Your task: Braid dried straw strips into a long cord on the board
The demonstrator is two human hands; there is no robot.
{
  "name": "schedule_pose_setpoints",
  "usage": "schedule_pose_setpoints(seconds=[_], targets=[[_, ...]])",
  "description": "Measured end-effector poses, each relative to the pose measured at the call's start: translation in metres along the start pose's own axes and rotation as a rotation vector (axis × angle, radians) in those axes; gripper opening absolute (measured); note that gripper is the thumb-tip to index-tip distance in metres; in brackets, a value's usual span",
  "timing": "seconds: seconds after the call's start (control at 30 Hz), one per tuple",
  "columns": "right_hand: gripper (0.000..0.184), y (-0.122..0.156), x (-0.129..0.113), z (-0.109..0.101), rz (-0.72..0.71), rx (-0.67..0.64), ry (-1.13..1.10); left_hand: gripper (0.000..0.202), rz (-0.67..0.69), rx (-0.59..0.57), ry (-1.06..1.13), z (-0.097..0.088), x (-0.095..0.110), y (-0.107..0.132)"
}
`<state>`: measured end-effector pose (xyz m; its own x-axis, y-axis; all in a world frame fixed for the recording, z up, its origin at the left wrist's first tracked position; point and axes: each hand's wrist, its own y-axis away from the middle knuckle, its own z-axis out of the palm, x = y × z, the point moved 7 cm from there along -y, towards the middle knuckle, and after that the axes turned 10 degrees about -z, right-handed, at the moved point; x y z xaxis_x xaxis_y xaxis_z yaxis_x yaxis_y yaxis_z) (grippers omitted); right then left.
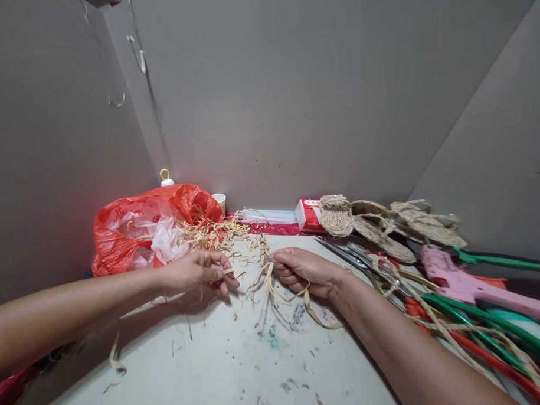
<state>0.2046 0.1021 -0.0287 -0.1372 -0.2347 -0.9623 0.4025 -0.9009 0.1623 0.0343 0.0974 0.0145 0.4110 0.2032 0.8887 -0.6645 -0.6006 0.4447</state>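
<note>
My right hand (305,270) is closed in a pinch on several pale straw strips (268,277). They hang from its fingertips toward the table, and one longer strip curls out below the wrist. To the left, my left hand (208,271) has its thumb and index finger together on a short piece of straw (228,271), while its other fingers are loosely bent. A gap separates the two hands. Just behind them lies a tangled heap of loose straw (211,233), spilling from a red plastic bag (118,244).
Woven straw slippers (375,227) lie at the back right beside a red-and-white tissue pack (308,215). Scissors (361,259), a pink tool (462,280) and green-handled tools (478,328) crowd the right side. A paper cup (219,201) stands behind the bag. Straw scraps dot the white table (211,366). Grey walls enclose it.
</note>
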Motion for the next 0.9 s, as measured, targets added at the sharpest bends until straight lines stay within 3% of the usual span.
schedule_pose_setpoints(seconds=[0.13,0.23,0.33,0.43,0.67,0.9], targets=[[0.032,-0.001,0.002,-0.001,-0.005,-0.007,-0.016,0.008,-0.022,0.125,0.136,-0.007,-0.007,-0.012],[0.031,-0.002,0.003,-0.002,-0.008,-0.017,-0.03,0.007,-0.015,0.206,0.145,-0.005,0.005,-0.019],[0.031,-0.003,0.005,-0.002,-0.003,-0.029,-0.047,0.016,0.065,0.178,0.134,0.007,0.026,-0.027],[0.033,-0.002,0.007,-0.003,-0.002,-0.025,-0.07,0.018,0.102,0.144,0.156,0.02,0.034,-0.038],[0.034,-0.003,0.015,-0.009,0.025,-0.011,-0.086,0.004,0.106,0.174,0.343,0.027,0.013,-0.066],[0.038,-0.001,0.019,-0.011,0.03,0.022,-0.081,0.011,0.192,0.326,0.328,0.022,0.005,-0.067]])
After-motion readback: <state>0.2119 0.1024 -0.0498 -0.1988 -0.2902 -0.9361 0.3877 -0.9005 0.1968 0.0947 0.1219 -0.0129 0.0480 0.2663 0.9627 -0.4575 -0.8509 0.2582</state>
